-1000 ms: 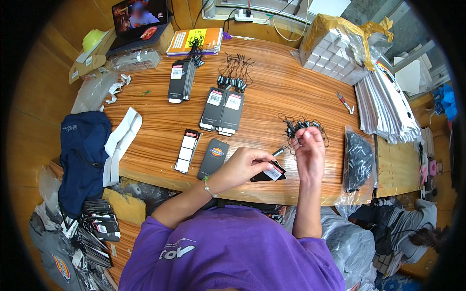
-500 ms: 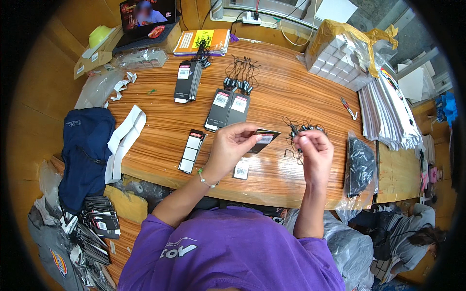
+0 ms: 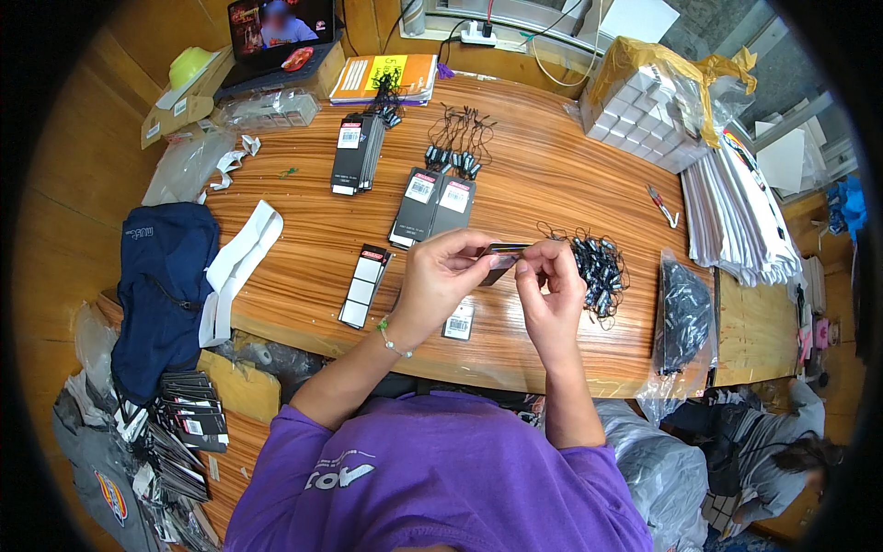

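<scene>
My left hand (image 3: 437,281) pinches a black hang tag (image 3: 501,261) with a white label, held tilted above the table's front part. At the tag's right end my right hand (image 3: 554,299) is closed in a pinch; what lies between those fingertips is too small to make out. Just right of that hand is a heap of black tag strings (image 3: 602,276) with small dark fasteners. Below my hands lies a white label card (image 3: 458,322). Left of my left hand rests a black strip-like tag stack with blank white squares (image 3: 364,287).
Two strung tag stacks (image 3: 432,210) stand beyond my hands, with another stack (image 3: 357,152) behind them. A bag of black strings (image 3: 682,313), red snips (image 3: 662,206), piled white bags (image 3: 736,212) and wrapped small boxes (image 3: 644,110) line the right. A navy pouch (image 3: 166,294) hangs over the left edge.
My right hand has moved left from the string heap to the tag in my left hand, uncovering the heap. The tag is now tilted flatter.
</scene>
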The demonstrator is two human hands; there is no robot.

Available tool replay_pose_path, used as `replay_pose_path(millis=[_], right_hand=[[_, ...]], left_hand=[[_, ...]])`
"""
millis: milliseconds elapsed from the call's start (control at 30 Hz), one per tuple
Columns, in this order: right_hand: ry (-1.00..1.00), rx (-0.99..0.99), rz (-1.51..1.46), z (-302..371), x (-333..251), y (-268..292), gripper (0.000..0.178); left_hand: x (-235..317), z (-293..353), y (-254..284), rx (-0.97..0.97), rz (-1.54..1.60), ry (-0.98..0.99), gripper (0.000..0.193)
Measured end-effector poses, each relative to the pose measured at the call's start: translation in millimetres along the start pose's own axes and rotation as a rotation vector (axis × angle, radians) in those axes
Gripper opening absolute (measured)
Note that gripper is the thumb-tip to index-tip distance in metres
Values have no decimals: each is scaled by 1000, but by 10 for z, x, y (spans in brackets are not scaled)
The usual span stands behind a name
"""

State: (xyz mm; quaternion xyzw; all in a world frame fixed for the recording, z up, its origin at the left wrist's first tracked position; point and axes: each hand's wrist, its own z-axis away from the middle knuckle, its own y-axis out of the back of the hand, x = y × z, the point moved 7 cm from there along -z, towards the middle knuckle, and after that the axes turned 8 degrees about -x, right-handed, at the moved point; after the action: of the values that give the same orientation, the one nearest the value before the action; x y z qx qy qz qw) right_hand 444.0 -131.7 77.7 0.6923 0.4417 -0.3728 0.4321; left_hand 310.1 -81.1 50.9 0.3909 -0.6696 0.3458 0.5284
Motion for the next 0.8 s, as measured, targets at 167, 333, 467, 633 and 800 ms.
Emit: replay_pose_path(millis=[167, 333, 467, 633, 800], right_hand=[[110, 42, 127, 9, -42, 9, 10], [123, 49, 149, 3, -45, -16, 9], [161, 65, 159, 10, -37, -19, 10], [197, 98, 168, 11, -55, -50, 10], [82, 154, -101, 73, 111, -62, 11]], left_hand=[[0, 7, -44, -14, 54, 1, 13], [-62, 5, -41, -39, 39, 21, 10], [-49, 5, -55, -51, 54, 12, 9], [38, 9, -64, -60, 25, 26, 9], [138, 41, -89, -62, -43, 2, 10]])
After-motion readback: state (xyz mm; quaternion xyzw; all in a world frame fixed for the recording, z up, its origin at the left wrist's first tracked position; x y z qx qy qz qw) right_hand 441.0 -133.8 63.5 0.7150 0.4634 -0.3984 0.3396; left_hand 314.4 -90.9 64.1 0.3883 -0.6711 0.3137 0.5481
